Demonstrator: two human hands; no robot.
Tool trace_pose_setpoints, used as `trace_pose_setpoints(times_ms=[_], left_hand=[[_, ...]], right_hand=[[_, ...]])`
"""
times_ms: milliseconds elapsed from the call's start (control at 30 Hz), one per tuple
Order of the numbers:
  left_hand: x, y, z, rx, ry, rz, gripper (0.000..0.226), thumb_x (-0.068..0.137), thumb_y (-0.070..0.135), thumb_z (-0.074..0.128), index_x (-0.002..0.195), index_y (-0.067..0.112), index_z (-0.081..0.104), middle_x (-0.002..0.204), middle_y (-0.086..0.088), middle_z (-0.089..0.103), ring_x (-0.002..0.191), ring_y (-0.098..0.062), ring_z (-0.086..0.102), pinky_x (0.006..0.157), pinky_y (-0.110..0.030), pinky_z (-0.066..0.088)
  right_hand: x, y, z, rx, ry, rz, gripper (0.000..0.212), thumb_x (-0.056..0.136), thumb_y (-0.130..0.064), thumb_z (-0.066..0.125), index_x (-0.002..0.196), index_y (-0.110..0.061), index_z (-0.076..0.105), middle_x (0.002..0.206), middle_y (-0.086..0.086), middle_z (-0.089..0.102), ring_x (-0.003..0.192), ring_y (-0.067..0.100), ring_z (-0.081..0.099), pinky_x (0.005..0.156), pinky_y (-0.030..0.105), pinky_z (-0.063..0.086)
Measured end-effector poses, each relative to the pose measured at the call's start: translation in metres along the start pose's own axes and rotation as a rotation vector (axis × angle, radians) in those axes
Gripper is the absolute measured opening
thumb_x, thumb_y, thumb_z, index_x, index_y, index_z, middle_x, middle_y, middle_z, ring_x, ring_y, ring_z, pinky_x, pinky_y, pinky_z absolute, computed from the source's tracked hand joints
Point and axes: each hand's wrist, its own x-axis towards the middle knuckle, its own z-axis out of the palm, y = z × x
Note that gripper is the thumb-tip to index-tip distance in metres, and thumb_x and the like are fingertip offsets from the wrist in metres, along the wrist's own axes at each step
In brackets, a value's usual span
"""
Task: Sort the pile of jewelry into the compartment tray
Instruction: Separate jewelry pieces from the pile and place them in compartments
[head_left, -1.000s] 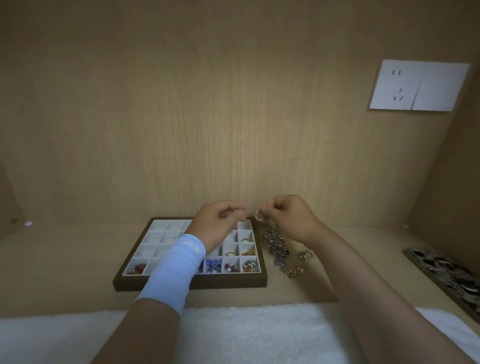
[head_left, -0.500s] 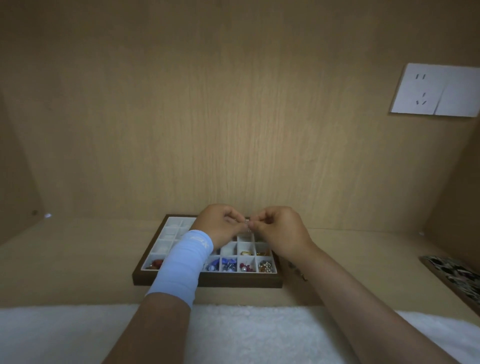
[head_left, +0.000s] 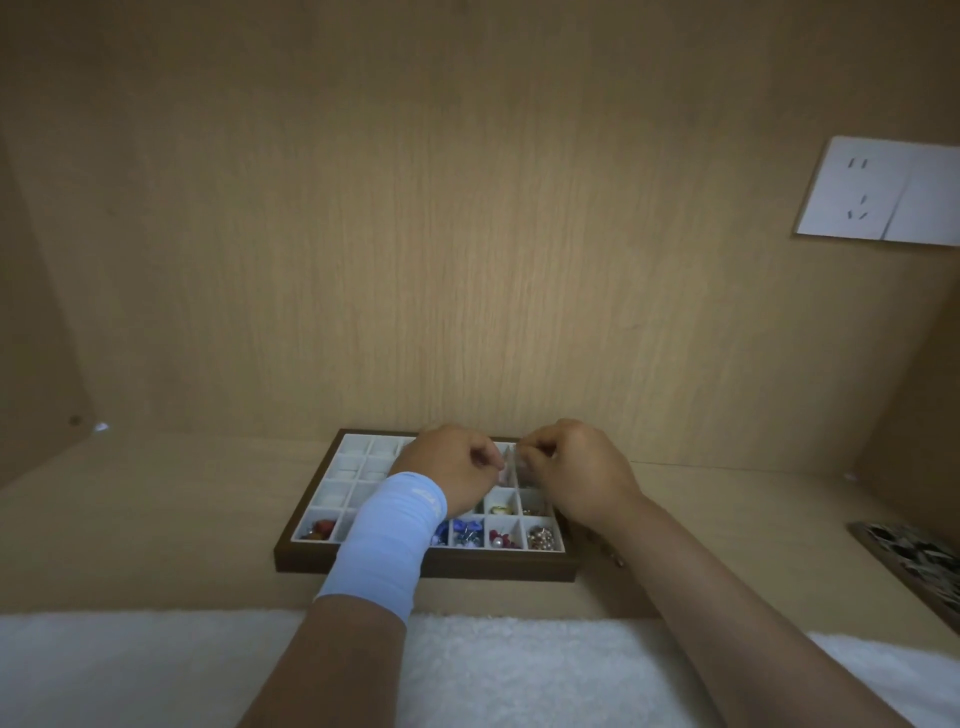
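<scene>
Wooden desk (head_left: 156, 519): left hand (head_left: 452, 467) and right hand (head_left: 576, 467) meet over the compartment tray's (head_left: 415, 569) far-right cells, curled fingertips pinching a small blurred piece (head_left: 506, 462). The jewelry pile (head_left: 605, 548), just right of the tray, is mostly hidden. Placing step; next probably needs a careful release into one cell.

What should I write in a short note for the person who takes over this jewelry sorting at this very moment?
Hands: left hand and right hand have curled fingers. Their tips meet over the tray's far right cells and pinch a small pale piece, too blurred to identify.
Done: the front row of the tray holds red pieces, blue pieces and gold pieces.
Pile: right of the tray, mostly hidden behind the right forearm.
Left: place this piece, then sort the pile.
</scene>
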Motion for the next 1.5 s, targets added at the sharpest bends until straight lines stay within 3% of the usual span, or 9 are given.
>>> trace_pose_setpoints(times_ms=[233,300,433,600,767,933,1167,1333,1500], left_hand=[[0.002,0.000,0.009,0.190,0.005,0.066,0.016,0.088,0.041,0.054,0.082,0.041,0.068,0.105,0.011,0.055,0.107,-0.017,0.051,0.093,-0.038,0.049],[0.004,0.003,0.010,0.205,0.019,0.068,0.016,0.089,0.039,0.052,0.080,0.041,0.066,0.102,0.011,0.054,0.109,-0.018,0.049,0.093,-0.038,0.048],[0.002,0.018,0.016,0.189,0.035,0.168,0.020,0.092,0.029,0.053,0.105,0.035,0.067,0.113,0.008,0.058,0.115,-0.017,0.046,0.099,-0.036,0.043],[0.000,0.035,0.031,0.162,-0.045,0.287,0.036,0.095,0.031,0.049,0.130,0.038,0.055,0.136,0.011,0.053,0.129,-0.015,0.039,0.108,-0.035,0.034],[-0.001,0.033,0.037,0.232,-0.142,0.232,0.041,0.096,0.041,0.046,0.137,0.041,0.048,0.150,0.013,0.039,0.140,-0.013,0.027,0.116,-0.036,0.023],[0.000,0.030,0.036,0.107,-0.101,0.223,0.040,0.095,0.034,0.051,0.134,0.040,0.051,0.143,0.013,0.048,0.135,-0.012,0.036,0.114,-0.038,0.030],[0.001,0.040,0.017,-0.405,0.082,0.166,0.029,0.095,0.015,0.059,0.120,0.030,0.064,0.115,0.015,0.067,0.107,0.001,0.059,0.100,-0.023,0.045],[0.001,0.049,0.017,-0.564,0.143,0.148,0.019,0.089,0.018,0.068,0.102,0.031,0.070,0.095,0.014,0.073,0.093,0.001,0.066,0.086,-0.018,0.049],[0.000,0.049,0.019,-0.662,0.248,0.042,0.006,0.085,0.018,0.073,0.088,0.023,0.072,0.076,0.015,0.074,0.078,0.002,0.068,0.082,-0.024,0.052]], right_hand=[[0.010,0.060,-0.047,0.030,-0.009,0.159,0.019,0.097,-0.021,0.059,0.104,-0.029,0.075,0.117,-0.008,0.071,0.111,0.013,0.063,0.099,0.033,0.049],[0.008,0.070,-0.049,0.032,-0.058,0.186,0.013,0.093,-0.027,0.065,0.088,-0.035,0.073,0.107,-0.010,0.074,0.104,0.012,0.066,0.095,0.031,0.051],[0.005,0.076,-0.048,0.031,-0.122,0.197,0.016,0.087,-0.029,0.073,0.072,-0.036,0.071,0.079,-0.019,0.069,0.078,0.001,0.066,0.075,0.021,0.052],[0.006,0.081,-0.046,-0.026,-0.215,0.159,0.016,0.082,-0.018,0.075,0.072,-0.031,0.074,0.085,-0.011,0.075,0.066,0.001,0.063,0.054,0.017,0.049],[0.010,0.082,-0.042,-0.082,-0.238,0.124,0.018,0.079,-0.022,0.079,0.068,-0.035,0.072,0.079,-0.015,0.073,0.081,0.006,0.067,0.079,0.026,0.054],[0.009,0.085,-0.041,-0.050,-0.219,0.094,0.009,0.086,-0.023,0.072,0.079,-0.022,0.076,0.083,-0.006,0.075,0.081,0.011,0.068,0.078,0.030,0.056],[0.010,0.058,-0.052,0.448,-0.083,-0.002,0.013,0.092,-0.011,0.070,0.080,-0.007,0.072,0.054,-0.011,0.067,0.047,0.008,0.055,0.054,0.026,0.049],[0.009,0.035,-0.055,0.648,-0.092,-0.058,0.012,0.094,-0.012,0.068,0.094,-0.004,0.075,0.086,0.013,0.077,0.048,0.015,0.051,0.048,0.025,0.044],[0.008,0.028,-0.046,0.724,-0.091,-0.063,0.012,0.095,-0.007,0.065,0.097,0.000,0.074,0.085,0.016,0.075,0.041,0.006,0.050,0.041,0.018,0.041]])
